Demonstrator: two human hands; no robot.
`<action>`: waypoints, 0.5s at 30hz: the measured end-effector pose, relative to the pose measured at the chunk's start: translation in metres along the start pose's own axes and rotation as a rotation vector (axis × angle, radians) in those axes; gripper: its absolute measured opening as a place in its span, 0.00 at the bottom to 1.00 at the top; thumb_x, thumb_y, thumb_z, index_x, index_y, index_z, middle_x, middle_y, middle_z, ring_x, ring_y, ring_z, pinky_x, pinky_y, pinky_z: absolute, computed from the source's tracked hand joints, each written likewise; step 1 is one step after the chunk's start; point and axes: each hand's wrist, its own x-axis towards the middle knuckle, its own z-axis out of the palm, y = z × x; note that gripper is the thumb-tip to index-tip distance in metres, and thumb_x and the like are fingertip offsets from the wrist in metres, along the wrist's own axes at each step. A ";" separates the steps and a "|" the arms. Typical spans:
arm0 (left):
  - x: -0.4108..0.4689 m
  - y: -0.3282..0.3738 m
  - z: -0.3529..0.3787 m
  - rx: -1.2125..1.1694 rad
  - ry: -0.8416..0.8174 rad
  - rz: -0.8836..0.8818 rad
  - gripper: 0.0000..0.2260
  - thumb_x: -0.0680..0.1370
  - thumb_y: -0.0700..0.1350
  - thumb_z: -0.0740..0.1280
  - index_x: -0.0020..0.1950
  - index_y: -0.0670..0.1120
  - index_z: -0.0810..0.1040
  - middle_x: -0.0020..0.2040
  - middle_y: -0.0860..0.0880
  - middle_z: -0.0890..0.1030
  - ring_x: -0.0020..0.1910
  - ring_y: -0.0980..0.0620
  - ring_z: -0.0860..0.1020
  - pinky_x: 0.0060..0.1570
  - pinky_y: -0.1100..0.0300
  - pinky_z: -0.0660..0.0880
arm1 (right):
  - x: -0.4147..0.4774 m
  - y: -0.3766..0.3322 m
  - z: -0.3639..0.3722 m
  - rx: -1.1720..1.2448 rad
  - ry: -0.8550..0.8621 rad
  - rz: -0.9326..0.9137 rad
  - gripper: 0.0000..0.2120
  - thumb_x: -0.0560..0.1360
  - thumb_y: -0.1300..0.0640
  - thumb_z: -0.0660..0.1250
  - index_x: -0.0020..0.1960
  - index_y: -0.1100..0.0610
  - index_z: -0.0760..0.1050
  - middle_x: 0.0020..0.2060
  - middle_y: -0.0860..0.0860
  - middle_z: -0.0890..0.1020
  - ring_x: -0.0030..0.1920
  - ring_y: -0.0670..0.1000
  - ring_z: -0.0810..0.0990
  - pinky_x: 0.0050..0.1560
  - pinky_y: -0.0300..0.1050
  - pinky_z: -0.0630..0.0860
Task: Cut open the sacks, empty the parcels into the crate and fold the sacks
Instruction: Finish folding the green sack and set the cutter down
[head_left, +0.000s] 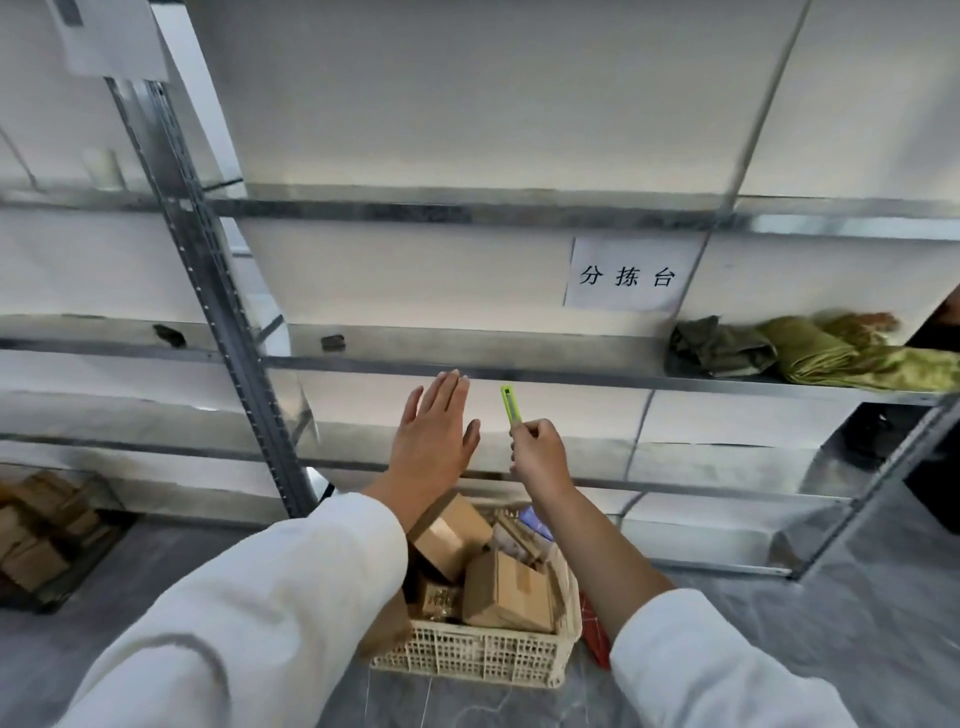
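Observation:
My right hand (537, 454) is raised in front of the metal shelving and pinches the lower end of a slim green utility knife (509, 404), which points up. My left hand (434, 434) is held up beside it, flat and with nothing in it, fingers together and thumb apart. Below my arms on the floor stands a cream plastic crate (483, 657) filled with cardboard parcels (506, 592). Several folded green sacks (810, 351) lie on the shelf at the right.
Metal shelving (228, 312) runs across the view, with a paper sign (626, 275) on the wall behind. A dark crate of cardboard boxes (41, 540) sits on the floor at the left. Something red (595, 631) lies right of the cream crate.

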 end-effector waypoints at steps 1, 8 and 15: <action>0.006 -0.003 0.003 0.005 -0.009 0.018 0.26 0.82 0.53 0.54 0.78 0.45 0.56 0.78 0.48 0.58 0.78 0.51 0.53 0.76 0.53 0.48 | 0.006 -0.002 0.002 -0.017 -0.002 0.014 0.08 0.81 0.54 0.58 0.54 0.58 0.70 0.44 0.53 0.76 0.41 0.49 0.74 0.44 0.47 0.75; 0.082 -0.046 0.021 0.022 0.015 0.057 0.25 0.82 0.52 0.55 0.77 0.44 0.58 0.77 0.46 0.61 0.77 0.48 0.56 0.75 0.51 0.51 | 0.076 -0.030 0.029 -0.208 0.121 0.019 0.09 0.79 0.52 0.59 0.50 0.57 0.74 0.46 0.53 0.78 0.56 0.59 0.73 0.59 0.55 0.71; 0.160 -0.078 0.050 -0.003 0.008 0.113 0.25 0.81 0.50 0.58 0.75 0.42 0.61 0.76 0.46 0.64 0.76 0.48 0.59 0.75 0.50 0.53 | 0.155 -0.063 0.060 -0.067 0.131 0.036 0.10 0.79 0.50 0.60 0.40 0.52 0.68 0.36 0.50 0.74 0.39 0.54 0.71 0.36 0.45 0.69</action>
